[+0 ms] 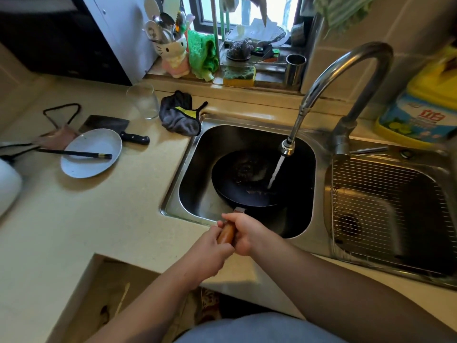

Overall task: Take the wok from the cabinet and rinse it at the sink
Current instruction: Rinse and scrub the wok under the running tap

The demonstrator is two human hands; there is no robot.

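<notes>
Wok (247, 184) out of cabinet, sitting in left sink basin (195, 154); tap water (274, 173) running into it. Our left hand (210, 251) and right hand (247, 231) wrapped tight around wooden handle (226, 234). Rinse underway; we judge swirling and draining remain.

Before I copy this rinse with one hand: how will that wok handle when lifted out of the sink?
Probably front-heavy: the wok hangs off one wooden handle, and both the left hand and right hand grip it. Water pooling inside would likely add weight and slosh. The wet handle may be slippery.
</notes>
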